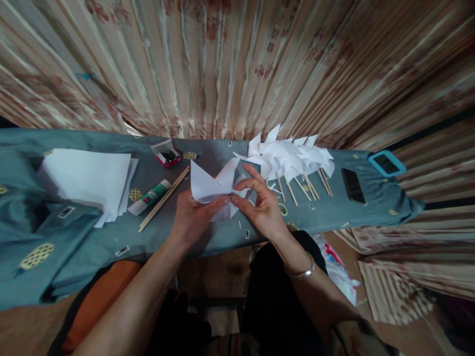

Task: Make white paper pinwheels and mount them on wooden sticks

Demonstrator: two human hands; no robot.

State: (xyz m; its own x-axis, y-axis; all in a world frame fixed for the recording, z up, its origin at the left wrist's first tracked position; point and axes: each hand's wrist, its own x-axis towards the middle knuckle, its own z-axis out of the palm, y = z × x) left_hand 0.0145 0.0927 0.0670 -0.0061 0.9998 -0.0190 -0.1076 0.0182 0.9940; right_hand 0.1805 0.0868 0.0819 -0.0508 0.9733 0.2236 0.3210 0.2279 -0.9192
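Between my two hands is a white paper pinwheel (208, 187), its pointed corners standing up and its middle folded inward. My left hand (195, 216) grips its lower left side, thumb pressed near the centre. At the right of the centre, my right hand (261, 200) pinches the paper with thumb and finger, while another finger sticks out. Whether a small pin is in that pinch I cannot make out. Wooden sticks (163, 200) lie left of my left hand, beside a green and white glue tube (150, 196).
Finished paper pinwheels (285, 155) on sticks lie in a row at the right. A paper stack (89, 178) is at the left, and a small red open box (168, 157) near the back edge. A phone (353, 186) and a blue-framed device (387, 163) rest far right. Curtains (208, 74) hang behind.
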